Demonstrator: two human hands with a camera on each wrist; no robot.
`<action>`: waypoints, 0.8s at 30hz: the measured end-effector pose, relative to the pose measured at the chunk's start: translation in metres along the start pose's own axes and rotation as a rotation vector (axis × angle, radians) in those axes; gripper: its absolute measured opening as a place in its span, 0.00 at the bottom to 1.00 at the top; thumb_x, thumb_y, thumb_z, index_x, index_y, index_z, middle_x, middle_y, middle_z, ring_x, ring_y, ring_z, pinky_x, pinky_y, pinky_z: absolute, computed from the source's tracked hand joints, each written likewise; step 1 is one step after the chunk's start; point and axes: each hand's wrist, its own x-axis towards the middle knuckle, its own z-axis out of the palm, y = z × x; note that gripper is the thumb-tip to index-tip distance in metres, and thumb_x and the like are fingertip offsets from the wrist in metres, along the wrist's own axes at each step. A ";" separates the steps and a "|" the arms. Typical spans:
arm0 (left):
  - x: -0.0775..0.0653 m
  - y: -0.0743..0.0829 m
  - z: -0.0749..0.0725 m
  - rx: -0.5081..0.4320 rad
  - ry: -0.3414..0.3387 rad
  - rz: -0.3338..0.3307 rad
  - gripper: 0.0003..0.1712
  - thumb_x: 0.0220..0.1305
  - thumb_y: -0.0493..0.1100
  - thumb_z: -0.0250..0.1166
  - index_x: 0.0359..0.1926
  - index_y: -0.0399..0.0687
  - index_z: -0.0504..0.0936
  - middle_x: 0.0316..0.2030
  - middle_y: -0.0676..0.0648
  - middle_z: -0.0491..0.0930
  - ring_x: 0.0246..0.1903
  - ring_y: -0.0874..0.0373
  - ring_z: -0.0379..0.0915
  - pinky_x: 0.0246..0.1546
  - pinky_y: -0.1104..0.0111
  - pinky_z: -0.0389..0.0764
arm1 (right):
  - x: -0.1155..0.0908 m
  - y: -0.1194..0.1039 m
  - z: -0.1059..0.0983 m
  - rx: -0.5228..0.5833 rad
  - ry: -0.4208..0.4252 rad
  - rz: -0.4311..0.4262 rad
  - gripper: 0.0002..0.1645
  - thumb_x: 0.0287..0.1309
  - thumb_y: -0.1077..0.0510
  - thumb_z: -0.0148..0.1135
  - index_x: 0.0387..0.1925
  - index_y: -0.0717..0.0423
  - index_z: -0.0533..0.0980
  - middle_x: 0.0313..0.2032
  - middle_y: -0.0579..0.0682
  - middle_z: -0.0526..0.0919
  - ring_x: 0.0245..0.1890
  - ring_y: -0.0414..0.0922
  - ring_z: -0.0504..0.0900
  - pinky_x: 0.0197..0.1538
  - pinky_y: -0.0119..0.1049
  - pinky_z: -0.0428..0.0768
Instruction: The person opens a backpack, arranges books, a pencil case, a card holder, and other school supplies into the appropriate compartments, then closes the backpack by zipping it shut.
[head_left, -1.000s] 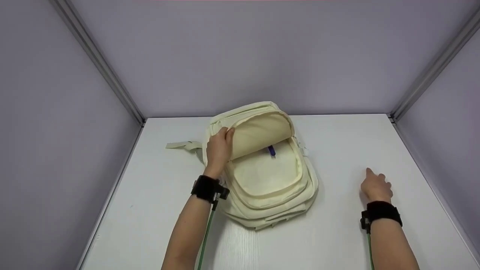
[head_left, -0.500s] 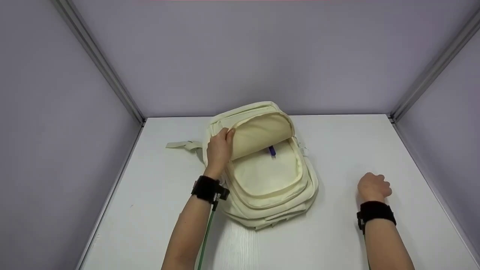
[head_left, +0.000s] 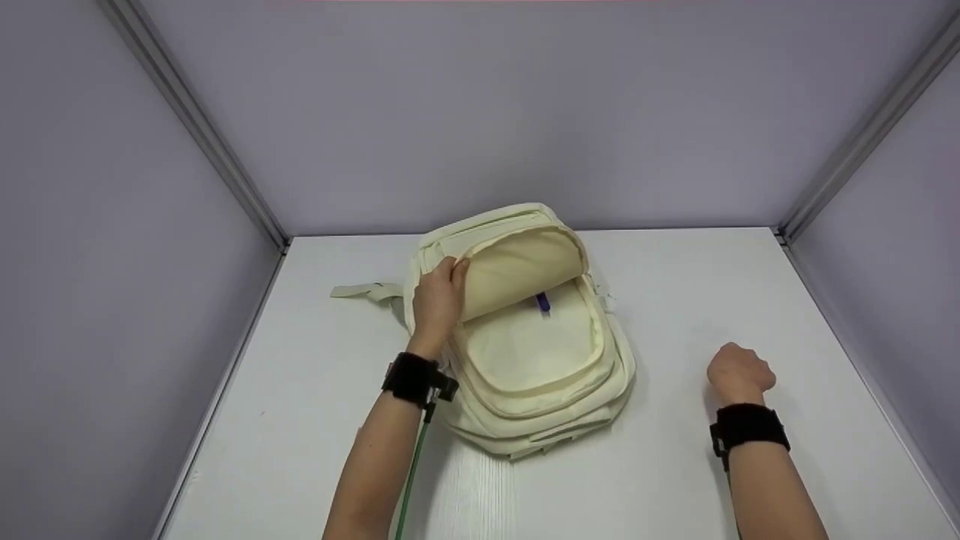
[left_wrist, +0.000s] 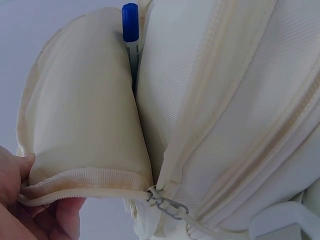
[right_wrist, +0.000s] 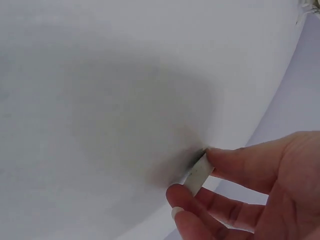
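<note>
A cream backpack (head_left: 525,405) lies on the white table with its front pocket unzipped. My left hand (head_left: 439,304) pinches the edge of the pocket flap (head_left: 521,266), folding it back; the thumb lies on its inner side in the left wrist view. A blue-capped marker (left_wrist: 131,25) stands in the fold between flap and pocket. Its lower end is hidden. Well to the right of the backpack, low over the table, my right hand (head_left: 739,371) pinches a small white eraser-like block (right_wrist: 200,172) between thumb and fingertips. From the head view the block is hidden under the hand.
A loose strap (head_left: 367,290) sticks out left of the backpack. Beside the pocket hangs a metal zipper pull (left_wrist: 170,206). Grey panels (head_left: 480,112) wall the table (head_left: 675,480) at the back and both sides. A green cable (head_left: 411,480) runs along the left forearm.
My right hand has shifted slightly left, and its fingers have drawn in from pointing forward to a pinch on the small white block. The left hand and the backpack stay put.
</note>
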 end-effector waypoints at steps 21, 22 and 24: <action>-0.003 -0.003 0.000 -0.001 0.007 0.018 0.18 0.75 0.54 0.53 0.35 0.48 0.79 0.16 0.51 0.66 0.17 0.54 0.64 0.20 0.59 0.67 | -0.023 -0.111 -0.016 0.544 0.177 -0.455 0.17 0.67 0.57 0.59 0.48 0.68 0.75 0.37 0.62 0.82 0.34 0.57 0.84 0.30 0.34 0.80; -0.003 -0.003 0.000 0.000 0.010 0.019 0.18 0.75 0.54 0.53 0.34 0.48 0.78 0.16 0.51 0.67 0.17 0.54 0.65 0.20 0.59 0.67 | -0.025 -0.118 -0.016 0.555 0.178 -0.470 0.16 0.66 0.57 0.59 0.48 0.67 0.76 0.37 0.62 0.82 0.35 0.57 0.84 0.31 0.35 0.81; -0.003 -0.002 0.001 0.002 0.017 0.018 0.18 0.75 0.54 0.53 0.34 0.48 0.78 0.17 0.50 0.68 0.18 0.53 0.65 0.21 0.58 0.68 | -0.029 -0.131 -0.014 0.553 0.188 -0.504 0.15 0.65 0.58 0.60 0.47 0.66 0.76 0.36 0.61 0.82 0.34 0.55 0.84 0.31 0.36 0.80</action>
